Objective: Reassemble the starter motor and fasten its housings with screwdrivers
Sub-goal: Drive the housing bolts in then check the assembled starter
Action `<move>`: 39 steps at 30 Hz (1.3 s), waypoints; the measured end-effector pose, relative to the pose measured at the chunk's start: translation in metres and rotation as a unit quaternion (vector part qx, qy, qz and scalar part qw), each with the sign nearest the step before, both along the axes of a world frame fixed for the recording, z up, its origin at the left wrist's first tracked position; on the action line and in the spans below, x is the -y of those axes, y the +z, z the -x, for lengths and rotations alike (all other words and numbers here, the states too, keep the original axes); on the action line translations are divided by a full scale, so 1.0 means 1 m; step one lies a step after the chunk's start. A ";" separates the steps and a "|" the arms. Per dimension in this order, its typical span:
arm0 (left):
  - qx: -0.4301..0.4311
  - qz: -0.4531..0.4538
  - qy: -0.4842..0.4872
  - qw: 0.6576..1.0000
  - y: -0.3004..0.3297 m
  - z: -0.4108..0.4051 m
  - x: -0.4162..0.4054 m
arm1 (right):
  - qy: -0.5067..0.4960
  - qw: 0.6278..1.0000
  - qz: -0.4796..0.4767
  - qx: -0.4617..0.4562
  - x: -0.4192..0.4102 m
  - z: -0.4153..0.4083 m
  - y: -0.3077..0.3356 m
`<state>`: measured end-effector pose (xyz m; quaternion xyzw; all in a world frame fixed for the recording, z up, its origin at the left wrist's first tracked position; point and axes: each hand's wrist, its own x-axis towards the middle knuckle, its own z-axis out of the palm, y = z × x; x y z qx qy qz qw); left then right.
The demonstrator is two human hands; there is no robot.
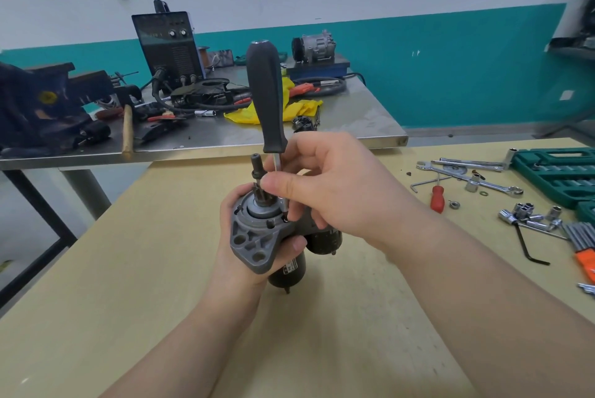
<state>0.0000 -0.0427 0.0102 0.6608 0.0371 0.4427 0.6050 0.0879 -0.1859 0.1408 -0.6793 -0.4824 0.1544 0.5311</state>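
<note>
- Fingers (273, 183) of the right hand (335, 185) are pinched narrowly around the metal shaft of a black-handled screwdriver (267, 98), just below the handle, at the centre of the frame.
- Screwdriver stands near upright, handle uppermost; its tip meets the rim of the grey front housing (254, 236) beside the central hub. The tip itself is partly hidden by the fingers.
- Left hand (238, 256) is wrapped around the starter motor (289, 269) from the left and below, closed on its body; thumb tip shows at the right of the housing flange.
- Starter motor is held upright at frame centre, pinion shaft (257, 166) pointing up, black cylindrical body below. Whether its lower end touches the wooden worktop (128, 269) cannot be told.
- Right of frame, lying on the worktop well apart from the motor: red-handled screwdriver (437, 198), combination wrenches (467, 174), loose sockets (528, 214), a black hex key (528, 246), a green tool case (560, 172).
- Upper left of frame: a steel worktop (354, 127) carrying a dark vise (42, 104), a black welding unit (167, 43), a wooden-handled hammer (127, 130) and yellow cloth (289, 108).
</note>
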 end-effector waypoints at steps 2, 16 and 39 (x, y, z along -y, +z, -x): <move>0.000 -0.012 0.000 1.000 0.000 0.000 0.001 | 0.022 1.000 0.008 -0.004 0.002 -0.002 0.003; -0.009 0.001 0.000 1.000 -0.008 0.001 -0.006 | 0.045 0.998 0.021 -0.026 0.006 -0.003 0.006; 0.006 -0.025 0.011 1.000 -0.014 0.000 -0.011 | 0.016 1.000 0.020 0.004 0.005 -0.004 0.006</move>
